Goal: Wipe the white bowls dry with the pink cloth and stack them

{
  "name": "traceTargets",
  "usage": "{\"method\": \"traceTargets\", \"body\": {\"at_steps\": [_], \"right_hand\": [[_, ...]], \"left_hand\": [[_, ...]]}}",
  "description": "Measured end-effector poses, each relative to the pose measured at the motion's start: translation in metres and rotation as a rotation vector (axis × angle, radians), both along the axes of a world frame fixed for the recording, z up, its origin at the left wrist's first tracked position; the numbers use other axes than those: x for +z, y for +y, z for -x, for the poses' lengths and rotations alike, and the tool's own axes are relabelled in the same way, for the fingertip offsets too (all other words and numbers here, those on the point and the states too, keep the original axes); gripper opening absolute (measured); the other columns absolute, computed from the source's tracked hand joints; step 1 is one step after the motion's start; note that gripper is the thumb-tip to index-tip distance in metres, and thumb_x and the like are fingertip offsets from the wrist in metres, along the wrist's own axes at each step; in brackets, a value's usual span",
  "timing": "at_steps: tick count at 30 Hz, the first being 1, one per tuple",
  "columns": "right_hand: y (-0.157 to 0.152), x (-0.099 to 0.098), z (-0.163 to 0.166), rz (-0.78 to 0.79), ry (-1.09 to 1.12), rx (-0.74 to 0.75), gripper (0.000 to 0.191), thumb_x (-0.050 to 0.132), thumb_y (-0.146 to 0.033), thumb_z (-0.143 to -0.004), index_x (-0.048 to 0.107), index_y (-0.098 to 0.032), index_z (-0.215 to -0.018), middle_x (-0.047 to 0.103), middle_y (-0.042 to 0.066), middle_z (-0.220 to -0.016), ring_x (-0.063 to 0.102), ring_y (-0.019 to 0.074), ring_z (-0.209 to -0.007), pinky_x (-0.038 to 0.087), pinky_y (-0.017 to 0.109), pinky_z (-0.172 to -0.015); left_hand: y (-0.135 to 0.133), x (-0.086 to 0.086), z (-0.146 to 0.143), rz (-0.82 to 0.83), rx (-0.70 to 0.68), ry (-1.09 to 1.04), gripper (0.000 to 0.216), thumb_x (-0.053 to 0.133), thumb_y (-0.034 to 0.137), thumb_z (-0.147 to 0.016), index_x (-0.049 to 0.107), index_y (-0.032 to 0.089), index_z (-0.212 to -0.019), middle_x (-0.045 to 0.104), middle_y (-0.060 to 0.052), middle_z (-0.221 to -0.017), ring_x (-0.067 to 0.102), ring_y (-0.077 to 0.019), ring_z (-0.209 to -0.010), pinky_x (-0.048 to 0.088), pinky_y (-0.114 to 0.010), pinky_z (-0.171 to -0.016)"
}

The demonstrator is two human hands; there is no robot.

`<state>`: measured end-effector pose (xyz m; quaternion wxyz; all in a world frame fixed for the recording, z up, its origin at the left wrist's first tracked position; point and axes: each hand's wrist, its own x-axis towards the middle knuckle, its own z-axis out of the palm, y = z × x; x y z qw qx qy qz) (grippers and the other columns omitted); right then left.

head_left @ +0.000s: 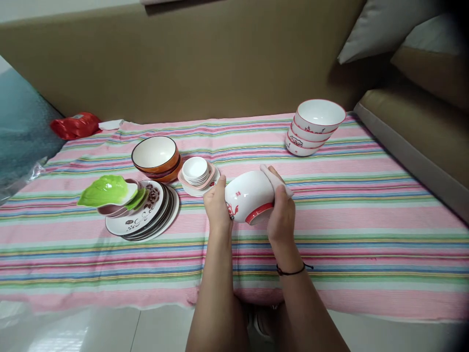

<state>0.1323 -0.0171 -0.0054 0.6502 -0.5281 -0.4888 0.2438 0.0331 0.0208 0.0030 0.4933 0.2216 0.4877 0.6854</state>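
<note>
A white bowl (249, 193) with red markings and a red foot ring is tilted on its side in the air between my hands. My left hand (217, 203) grips its left side, thumb up. On the other side my right hand (282, 212) is closed on a pale pink cloth (271, 180), which lies pressed against the bowl's wall. The bowl's opening faces away from me, so its inside is hidden. A stack of similar red-rimmed bowls (315, 129) stands farther back on the right.
Left of my hands are small white dishes (195, 169), brown bowls (157, 156), stacked plates (137, 215) and a green leaf-shaped dish (106, 191). A red package (76, 125) lies at the back left. A striped cloth (366, 249) covers the seat before a tan backrest (220, 63).
</note>
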Motion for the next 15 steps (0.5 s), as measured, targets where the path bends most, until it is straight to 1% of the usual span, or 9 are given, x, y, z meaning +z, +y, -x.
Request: {"method": "traceTargets", "body": {"at_steps": [2, 4, 6, 7, 9, 11, 13, 15], "right_hand": [[-0.003, 0.003, 0.001, -0.110, -0.165, 0.032, 0.046, 0.027, -0.033, -0.101, 0.052, -0.023, -0.138, 0.052, 0.004, -0.146, 0.039, 0.0235, -0.141, 0.033, 0.049, -0.116], [-0.008, 0.009, 0.003, -0.205, -0.417, 0.087, 0.043, 0.033, -0.030, -0.099, 0.051, -0.028, -0.138, 0.054, 0.000, -0.144, 0.032, 0.0248, -0.145, 0.025, 0.054, -0.119], [-0.011, 0.013, 0.005, -0.225, -0.610, 0.126, 0.043, 0.036, -0.027, -0.098, 0.050, -0.030, -0.138, 0.055, -0.001, -0.143, 0.029, 0.0254, -0.146, 0.021, 0.056, -0.119], [-0.011, 0.015, 0.005, -0.223, -0.650, 0.127, 0.043, 0.036, -0.026, -0.097, 0.050, -0.030, -0.138, 0.053, 0.000, -0.145, 0.030, 0.0254, -0.146, 0.023, 0.056, -0.119], [-0.009, 0.015, 0.004, -0.227, -0.626, 0.090, 0.045, 0.038, -0.029, -0.097, 0.045, -0.027, -0.141, 0.045, 0.005, -0.151, 0.034, 0.0257, -0.144, 0.029, 0.054, -0.117], [-0.006, 0.012, 0.001, -0.242, -0.569, 0.037, 0.053, 0.043, -0.035, -0.095, 0.038, -0.024, -0.146, 0.038, 0.011, -0.154, 0.036, 0.0268, -0.142, 0.035, 0.054, -0.114], [-0.003, 0.009, -0.001, -0.253, -0.546, -0.005, 0.060, 0.050, -0.040, -0.092, 0.035, -0.023, -0.147, 0.041, 0.014, -0.151, 0.039, 0.0279, -0.140, 0.036, 0.055, -0.112], [-0.001, 0.006, -0.002, -0.231, -0.493, -0.002, 0.056, 0.052, -0.042, -0.091, 0.041, -0.025, -0.143, 0.046, 0.012, -0.148, 0.040, 0.0277, -0.139, 0.035, 0.056, -0.112]], "left_hand": [[0.000, -0.001, 0.000, -0.015, -0.017, 0.007, 0.038, 0.075, 0.044, -0.068, 0.053, 0.016, -0.056, 0.039, 0.007, -0.049, 0.037, -0.0051, -0.044, 0.033, -0.021, -0.048], [0.000, -0.002, 0.001, -0.023, -0.017, 0.004, 0.036, 0.074, 0.044, -0.069, 0.055, 0.015, -0.058, 0.039, 0.007, -0.049, 0.037, -0.0049, -0.044, 0.032, -0.020, -0.047], [-0.001, -0.003, 0.001, -0.036, -0.015, -0.012, 0.033, 0.074, 0.042, -0.070, 0.058, 0.015, -0.061, 0.042, 0.006, -0.051, 0.040, -0.0054, -0.045, 0.035, -0.021, -0.049], [-0.001, -0.002, 0.001, -0.044, -0.011, -0.024, 0.031, 0.074, 0.041, -0.070, 0.059, 0.015, -0.062, 0.045, 0.006, -0.052, 0.042, -0.0058, -0.047, 0.036, -0.021, -0.051], [-0.001, -0.001, 0.001, -0.056, 0.003, -0.052, 0.029, 0.074, 0.040, -0.069, 0.062, 0.014, -0.065, 0.049, 0.005, -0.055, 0.045, -0.0066, -0.050, 0.039, -0.021, -0.054], [-0.001, 0.000, 0.002, -0.051, 0.018, -0.079, 0.029, 0.074, 0.041, -0.069, 0.064, 0.014, -0.067, 0.050, 0.004, -0.056, 0.047, -0.0073, -0.051, 0.039, -0.021, -0.054], [0.000, 0.000, 0.002, -0.036, 0.023, -0.092, 0.029, 0.074, 0.041, -0.069, 0.064, 0.014, -0.069, 0.050, 0.004, -0.056, 0.046, -0.0073, -0.050, 0.038, -0.022, -0.052], [0.000, -0.001, 0.003, -0.045, 0.013, -0.081, 0.029, 0.073, 0.041, -0.070, 0.063, 0.014, -0.068, 0.048, 0.005, -0.055, 0.044, -0.0069, -0.049, 0.036, -0.021, -0.050]]}}
